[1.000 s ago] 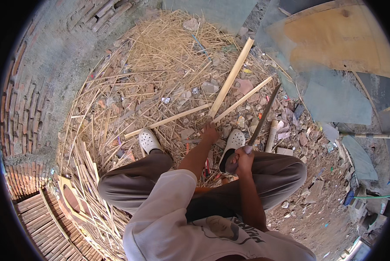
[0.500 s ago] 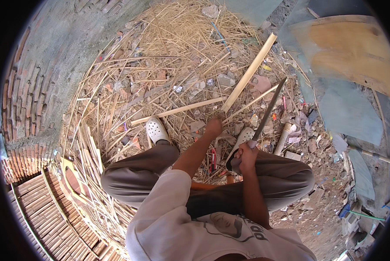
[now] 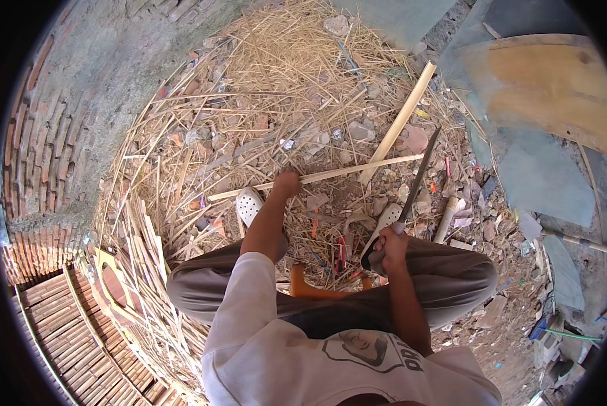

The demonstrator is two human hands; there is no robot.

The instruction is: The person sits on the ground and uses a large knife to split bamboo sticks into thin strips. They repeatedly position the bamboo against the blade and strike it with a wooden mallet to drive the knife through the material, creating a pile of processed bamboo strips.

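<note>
Two hands are clamped: left hand point(image 3: 288, 183) on a light, stiff bamboo strip point(image 3: 317, 177), right hand point(image 3: 391, 245) on a long blade point(image 3: 418, 177); the strip, likely splintery, is best gripped mid-length.

No packages, labels, signs or screens visible among debris.

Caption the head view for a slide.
Seated person's left hand grips a split bamboo strip while the right hand holds a long-bladed knife above straw litter.
</note>
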